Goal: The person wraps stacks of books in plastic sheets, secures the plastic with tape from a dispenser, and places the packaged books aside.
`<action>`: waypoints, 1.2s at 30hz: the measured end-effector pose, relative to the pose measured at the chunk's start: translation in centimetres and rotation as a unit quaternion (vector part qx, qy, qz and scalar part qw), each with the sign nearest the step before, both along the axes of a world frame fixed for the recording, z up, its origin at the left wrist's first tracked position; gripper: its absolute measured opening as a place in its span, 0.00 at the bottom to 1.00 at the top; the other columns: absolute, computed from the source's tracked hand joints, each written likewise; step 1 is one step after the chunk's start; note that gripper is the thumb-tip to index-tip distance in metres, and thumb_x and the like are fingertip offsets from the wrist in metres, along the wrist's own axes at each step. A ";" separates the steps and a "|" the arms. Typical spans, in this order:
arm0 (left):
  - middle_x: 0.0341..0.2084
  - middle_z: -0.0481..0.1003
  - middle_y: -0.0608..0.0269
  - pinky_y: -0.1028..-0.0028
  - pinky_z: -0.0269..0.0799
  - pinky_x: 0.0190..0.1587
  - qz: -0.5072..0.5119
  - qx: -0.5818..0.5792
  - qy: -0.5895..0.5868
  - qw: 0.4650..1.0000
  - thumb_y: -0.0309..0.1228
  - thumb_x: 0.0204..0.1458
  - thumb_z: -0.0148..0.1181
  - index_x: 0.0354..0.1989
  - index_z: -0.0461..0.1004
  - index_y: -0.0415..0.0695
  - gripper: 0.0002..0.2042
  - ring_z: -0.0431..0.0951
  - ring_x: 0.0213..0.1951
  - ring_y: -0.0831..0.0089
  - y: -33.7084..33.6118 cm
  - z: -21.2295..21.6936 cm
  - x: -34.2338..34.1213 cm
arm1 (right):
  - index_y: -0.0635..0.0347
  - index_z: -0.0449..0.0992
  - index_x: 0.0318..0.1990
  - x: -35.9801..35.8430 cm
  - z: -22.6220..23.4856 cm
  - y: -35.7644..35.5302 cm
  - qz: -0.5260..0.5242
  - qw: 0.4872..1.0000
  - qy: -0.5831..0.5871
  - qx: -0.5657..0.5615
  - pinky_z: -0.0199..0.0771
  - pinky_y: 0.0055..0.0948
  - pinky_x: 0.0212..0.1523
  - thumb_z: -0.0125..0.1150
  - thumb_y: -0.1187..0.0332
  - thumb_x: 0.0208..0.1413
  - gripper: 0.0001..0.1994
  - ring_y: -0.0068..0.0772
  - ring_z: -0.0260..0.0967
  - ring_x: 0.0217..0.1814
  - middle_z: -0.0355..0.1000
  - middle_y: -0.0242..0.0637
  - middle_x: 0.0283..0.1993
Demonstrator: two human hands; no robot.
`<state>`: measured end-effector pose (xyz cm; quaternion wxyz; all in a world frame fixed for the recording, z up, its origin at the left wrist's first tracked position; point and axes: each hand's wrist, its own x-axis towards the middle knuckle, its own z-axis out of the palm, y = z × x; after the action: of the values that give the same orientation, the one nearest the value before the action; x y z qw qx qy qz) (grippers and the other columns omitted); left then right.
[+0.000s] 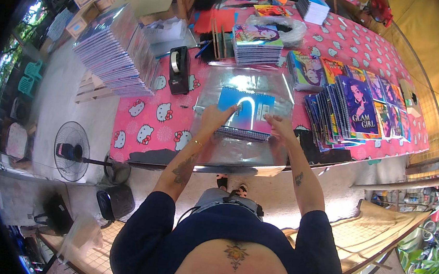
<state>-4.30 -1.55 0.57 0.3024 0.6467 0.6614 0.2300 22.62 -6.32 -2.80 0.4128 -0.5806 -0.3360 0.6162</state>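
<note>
Before me a small stack of spiral notebooks (pixel 245 106) with a shiny blue-to-pink cover on top lies over clear plastic sheeting (pixel 214 81). Coil bindings show along both its far and near edges. My left hand (pixel 218 118) grips the stack's left side, thumb laid over the cover. At the right edge, my right hand (pixel 281 127) is closed on the same stack, its thumb near the cover's corner. The undersides of both hands' grips are hidden.
A black tape dispenser (pixel 179 71) stands left of the plastic, beside a tall wrapped notebook stack (pixel 115 49). More notebooks (pixel 257 46) are piled beyond, and fanned purple ones (pixel 355 104) lie right. The pink patterned tablecloth (pixel 148 111) ends nearby; a fan (pixel 72 150) stands left.
</note>
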 end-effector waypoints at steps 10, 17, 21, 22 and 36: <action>0.40 0.78 0.40 0.61 0.74 0.45 0.076 0.023 -0.025 0.997 0.71 0.39 0.60 0.47 0.75 0.31 0.46 0.80 0.44 0.51 1.7 -3.3 -1.6 | 0.65 0.76 0.44 -0.3 -0.4 -0.7 -0.101 0.994 0.035 0.024 0.57 0.11 0.17 0.72 0.52 0.50 0.25 0.13 0.63 0.23 0.70 0.29 0.28; 0.26 0.73 0.56 0.61 0.69 0.35 -0.379 0.153 0.007 0.913 0.37 0.44 0.67 0.30 0.75 0.44 0.11 0.74 0.32 0.56 -7.5 -5.1 -10.6 | 0.59 0.75 0.40 -0.1 -2.4 -10.6 0.291 0.880 -0.233 0.295 0.73 0.33 0.37 0.71 0.67 0.48 0.14 0.35 0.73 0.34 0.72 0.36 0.31; 0.30 0.74 0.61 0.59 0.70 0.37 -0.348 0.014 0.056 0.936 0.33 0.47 0.63 0.31 0.76 0.49 0.05 0.75 0.37 0.56 -7.2 -3.8 -10.0 | 0.58 0.77 0.42 -0.1 -2.6 -9.8 0.273 0.847 -0.320 0.326 0.73 0.34 0.37 0.66 0.72 0.51 0.10 0.41 0.74 0.38 0.75 0.41 0.36; 0.29 0.74 0.61 0.59 0.70 0.37 -0.365 0.027 0.039 0.930 0.33 0.49 0.62 0.32 0.76 0.48 0.04 0.75 0.36 0.56 -7.4 -3.3 -10.2 | 0.57 0.77 0.41 -0.1 -2.3 -9.6 0.267 0.843 -0.335 0.324 0.73 0.37 0.38 0.64 0.71 0.52 0.08 0.46 0.74 0.40 0.75 0.42 0.38; 0.24 0.77 0.57 0.58 0.72 0.36 -0.401 0.127 0.051 0.906 0.37 0.52 0.61 0.40 0.75 0.50 0.10 0.78 0.31 0.54 -9.6 -2.1 -9.9 | 0.53 0.74 0.44 -0.7 -1.7 -10.4 0.301 0.787 -0.398 0.362 0.73 0.39 0.36 0.62 0.66 0.56 0.10 0.45 0.75 0.37 0.76 0.38 0.35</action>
<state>-14.24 -11.11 -1.52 0.2505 0.9011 0.3261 0.1376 21.96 -16.67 -4.45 0.2158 -0.4518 -0.8266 0.2569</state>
